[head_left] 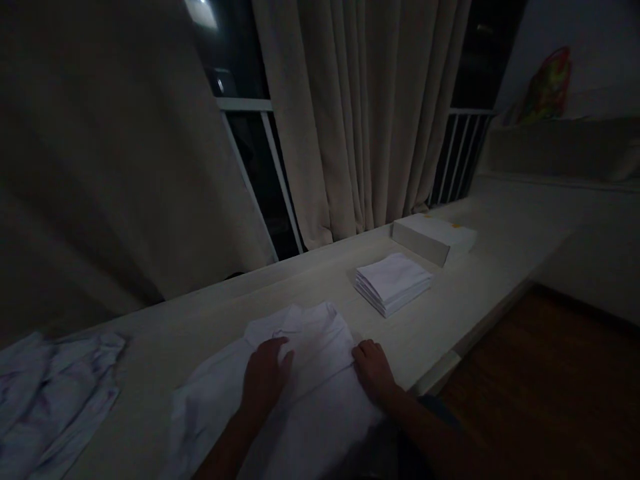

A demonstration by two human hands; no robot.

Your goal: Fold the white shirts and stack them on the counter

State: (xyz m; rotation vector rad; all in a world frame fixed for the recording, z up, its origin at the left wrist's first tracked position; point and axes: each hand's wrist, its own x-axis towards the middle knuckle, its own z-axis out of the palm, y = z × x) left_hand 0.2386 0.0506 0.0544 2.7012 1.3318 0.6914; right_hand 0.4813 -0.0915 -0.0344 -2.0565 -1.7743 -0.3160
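A white cloth garment (320,393), which looks like a shirt, lies spread on the pale ledge and runs down toward my body. My left hand (266,377) rests on its upper left part, thumb apart from the curved fingers, beside a small raised fold. At the garment's right edge, my right hand (373,368) has its fingers curled over the fabric and grips it. Just beyond the right hand sits a neat stack of folded white cloths (394,280).
A white box (433,237) with yellow marks stands behind the stack. Crumpled white cloth (60,400) with purplish patches lies at far left. Beige curtains (360,120) and a railing (245,105) border the ledge (480,280). A colourful bag (547,87) sits at upper right. The light is dim.
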